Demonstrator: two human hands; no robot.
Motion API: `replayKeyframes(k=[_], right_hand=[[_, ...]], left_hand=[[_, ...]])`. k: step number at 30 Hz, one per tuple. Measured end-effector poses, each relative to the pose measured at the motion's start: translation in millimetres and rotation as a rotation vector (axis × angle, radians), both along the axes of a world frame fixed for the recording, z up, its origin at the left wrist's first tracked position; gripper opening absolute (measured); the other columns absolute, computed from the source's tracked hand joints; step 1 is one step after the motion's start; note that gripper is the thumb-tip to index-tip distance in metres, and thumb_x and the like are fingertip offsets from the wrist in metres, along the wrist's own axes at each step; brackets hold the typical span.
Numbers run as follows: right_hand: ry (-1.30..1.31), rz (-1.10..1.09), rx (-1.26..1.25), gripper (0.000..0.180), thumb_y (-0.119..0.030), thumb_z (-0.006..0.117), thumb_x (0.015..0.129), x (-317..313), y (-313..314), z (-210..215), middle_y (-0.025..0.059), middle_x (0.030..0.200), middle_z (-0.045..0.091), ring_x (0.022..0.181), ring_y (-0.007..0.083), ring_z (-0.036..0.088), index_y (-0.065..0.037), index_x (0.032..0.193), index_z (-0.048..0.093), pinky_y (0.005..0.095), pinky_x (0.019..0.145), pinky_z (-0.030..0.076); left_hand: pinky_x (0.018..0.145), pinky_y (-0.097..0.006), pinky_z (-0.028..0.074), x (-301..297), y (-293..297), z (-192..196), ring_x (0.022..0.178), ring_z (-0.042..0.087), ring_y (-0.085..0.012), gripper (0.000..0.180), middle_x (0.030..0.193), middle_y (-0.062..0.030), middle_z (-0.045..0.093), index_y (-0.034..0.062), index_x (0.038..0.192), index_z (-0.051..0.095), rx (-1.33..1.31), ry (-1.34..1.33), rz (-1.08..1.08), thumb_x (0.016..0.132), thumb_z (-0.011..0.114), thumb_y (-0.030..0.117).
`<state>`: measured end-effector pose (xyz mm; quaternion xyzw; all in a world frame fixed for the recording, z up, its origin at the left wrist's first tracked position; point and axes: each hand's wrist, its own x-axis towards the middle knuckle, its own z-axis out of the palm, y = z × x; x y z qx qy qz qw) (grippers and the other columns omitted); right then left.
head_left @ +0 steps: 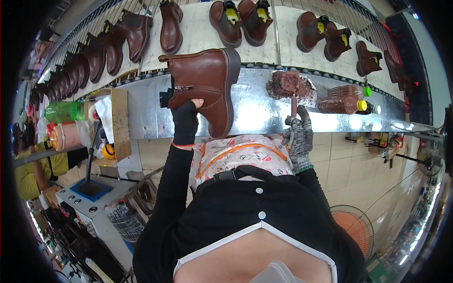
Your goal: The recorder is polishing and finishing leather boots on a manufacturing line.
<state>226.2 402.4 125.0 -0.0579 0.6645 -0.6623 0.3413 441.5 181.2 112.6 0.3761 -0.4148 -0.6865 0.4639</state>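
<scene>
My left hand [185, 120], in a black fingerless glove, grips a brown leather ankle boot [203, 80] with a side zip. The boot is held over the metal bench, its dark sole facing right. In a grey knitted glove, my right hand [300, 137] closes on a slim brown-stained tool [293, 107], perhaps a brush. The tool's far end meets a ragged brown-stained lump [286, 85], so I cannot see its tip. To the right of that lump lie bottles of brown liquid, one with a yellow cap [340, 105] and one with a green cap [347, 91].
Beyond the metal bench [155, 113], a roller conveyor carries pale boards [193, 28] and several brown boots [255, 21]. At left are a cardboard box [121, 122], a green bottle [63, 112] and a grey machine [89, 203]. An orange fan [351, 228] stands low at right.
</scene>
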Motion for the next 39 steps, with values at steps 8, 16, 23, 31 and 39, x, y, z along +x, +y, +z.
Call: replayKeyframes(k=[8, 16, 23, 31, 39], right_hand=[[-0.029, -0.028, -0.149, 0.048, -0.015, 0.050, 0.097, -2, 3, -7, 0.0038, 0.082, 0.057, 0.054, 0.0051, 0.050, -0.006, 0.142, 0.037, 0.0209, 0.042, 0.043], [0.000, 0.043, 0.090, 0.050, -0.010, 0.057, 0.093, -2, 3, -54, 0.0023, 0.085, 0.060, 0.059, 0.0068, 0.053, -0.005, 0.140, 0.041, 0.0228, 0.049, 0.046], [0.309, 0.216, 0.348, 0.059, -0.016, 0.071, 0.083, -10, 14, -94, 0.0132, 0.111, 0.062, 0.091, 0.0171, 0.062, -0.001, 0.134, 0.047, 0.0303, 0.078, 0.051], [0.404, 0.258, 0.417, 0.059, -0.015, 0.074, 0.080, -11, 10, -87, 0.0169, 0.112, 0.063, 0.099, 0.0219, 0.062, 0.001, 0.131, 0.049, 0.0334, 0.085, 0.051], [0.219, 0.259, 0.500, 0.051, -0.013, 0.073, 0.081, -2, 20, -65, 0.0126, 0.096, 0.065, 0.064, 0.0134, 0.063, 0.002, 0.125, 0.052, 0.0271, 0.053, 0.051]], left_hand=[[0.079, -0.028, 0.051, 20, -50, 25, 0.094, 0.061, -0.0139, 0.049, 0.106, -0.0071, 0.065, -0.0018, 0.117, 0.061, -0.305, -0.369, -0.227, 0.069, 0.070, -0.005], [0.116, -0.046, 0.011, 16, -66, -6, 0.136, 0.040, -0.0304, 0.050, 0.127, -0.0064, 0.060, 0.0112, 0.116, 0.062, -1.105, -0.649, -0.596, 0.068, 0.071, 0.000], [0.111, -0.043, 0.029, 41, -27, -17, 0.137, 0.037, -0.0364, 0.051, 0.140, -0.0161, 0.048, 0.0135, 0.116, 0.066, -0.992, -0.735, -0.323, 0.069, 0.063, -0.008], [0.108, -0.038, 0.035, 44, 2, -27, 0.133, 0.042, -0.0320, 0.059, 0.146, -0.0170, 0.040, 0.0100, 0.123, 0.061, -0.885, -0.782, -0.114, 0.069, 0.062, -0.014], [0.094, -0.032, 0.048, 68, 46, -62, 0.114, 0.054, -0.0191, 0.092, 0.138, -0.0144, 0.046, 0.0076, 0.152, 0.014, -0.118, -0.483, -0.161, 0.078, 0.066, -0.010]])
